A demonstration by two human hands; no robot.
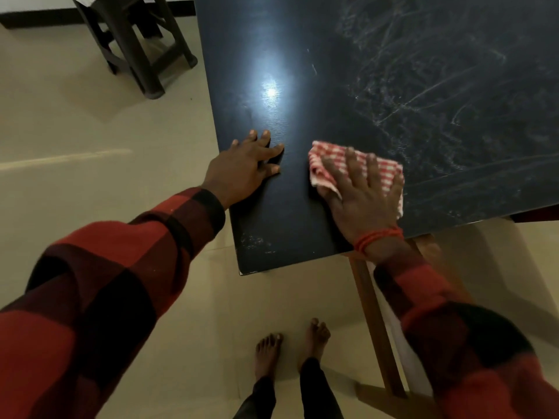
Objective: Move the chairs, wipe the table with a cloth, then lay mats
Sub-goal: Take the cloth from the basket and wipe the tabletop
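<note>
Bare feet (290,352) stand on the tiled floor (90,146) at the near corner of the dark counter (302,231). The right hand (360,192) presses a red-checked cloth (384,170) flat on the counter, fingers (351,158) straight and spread. Just beside it, the left hand (242,170) rests palm-down near the counter's left edge, its fingers released. Pale smears streak the far right surface. A dark stool (136,40) stands on the floor beyond, well apart.

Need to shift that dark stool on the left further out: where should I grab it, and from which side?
Likely the seat rim of the stool, reached from its table side with the free left hand; the splayed legs and crossbars sit lower, and most of the seat is cropped.
</note>
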